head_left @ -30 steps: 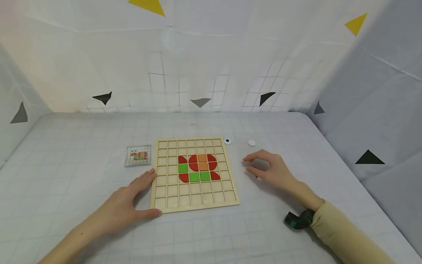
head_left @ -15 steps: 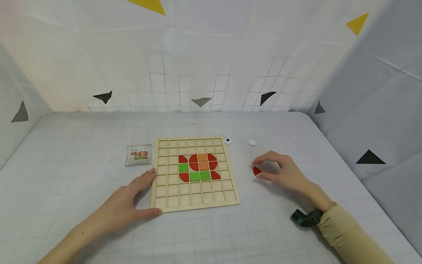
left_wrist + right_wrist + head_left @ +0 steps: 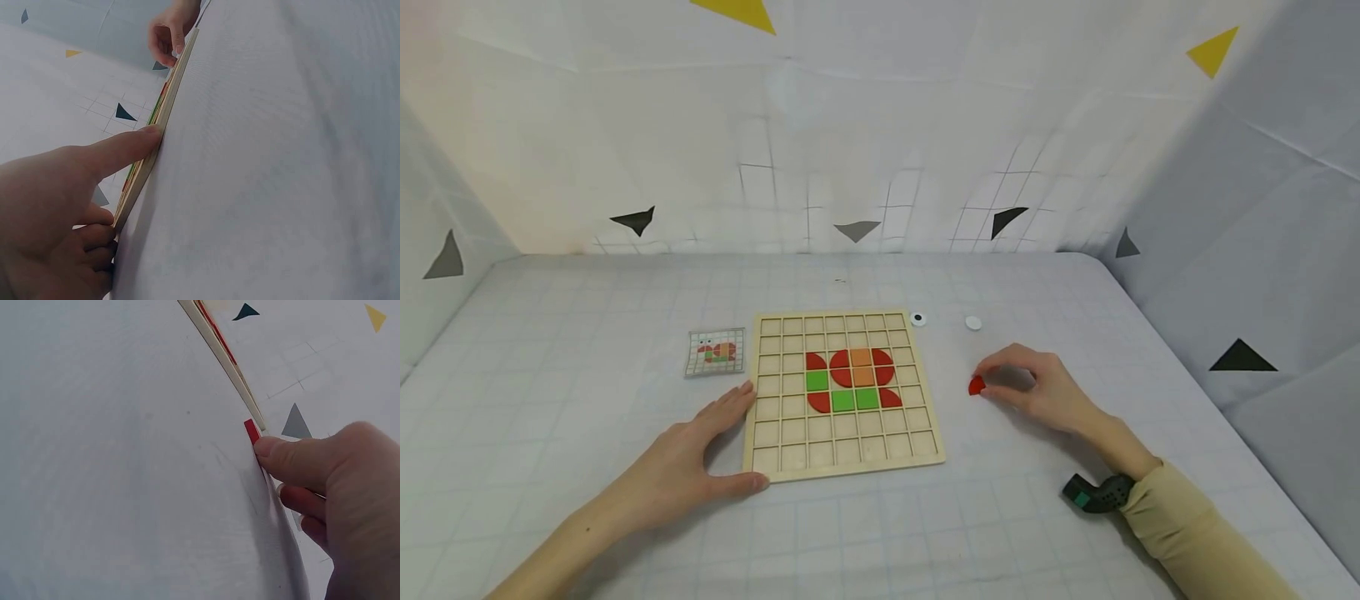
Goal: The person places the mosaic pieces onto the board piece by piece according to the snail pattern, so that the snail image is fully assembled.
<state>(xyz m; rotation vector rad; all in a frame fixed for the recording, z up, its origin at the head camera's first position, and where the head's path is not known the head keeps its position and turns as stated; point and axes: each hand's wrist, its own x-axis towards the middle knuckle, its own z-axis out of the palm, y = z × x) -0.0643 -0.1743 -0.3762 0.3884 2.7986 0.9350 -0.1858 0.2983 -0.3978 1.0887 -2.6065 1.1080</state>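
Note:
My left hand (image 3: 677, 471) rests at the near left corner of a wooden grid board (image 3: 775, 437), its fingertips at the left edge and its thumb at the front edge. Red, green and orange tiles form a figure on the board, among them a green square tile (image 3: 842, 402) and an orange tile (image 3: 861, 359). Right of the board, my right hand (image 3: 1045, 392) pinches a small red tile (image 3: 976, 385) between thumb and index finger. In the right wrist view, the thumb lies against the red tile (image 3: 252, 430), low over the tabletop.
A small picture card (image 3: 715, 352) with a similar figure on a grid lies left of the board. By the board's far right corner is a white disc with a black dot (image 3: 918, 319). A plain white disc (image 3: 973, 323) lies farther right.
My right hand has shifted right and its thumb and index finger have closed on the red tile, which has moved slightly left since half a second ago. My left hand has stayed at the board.

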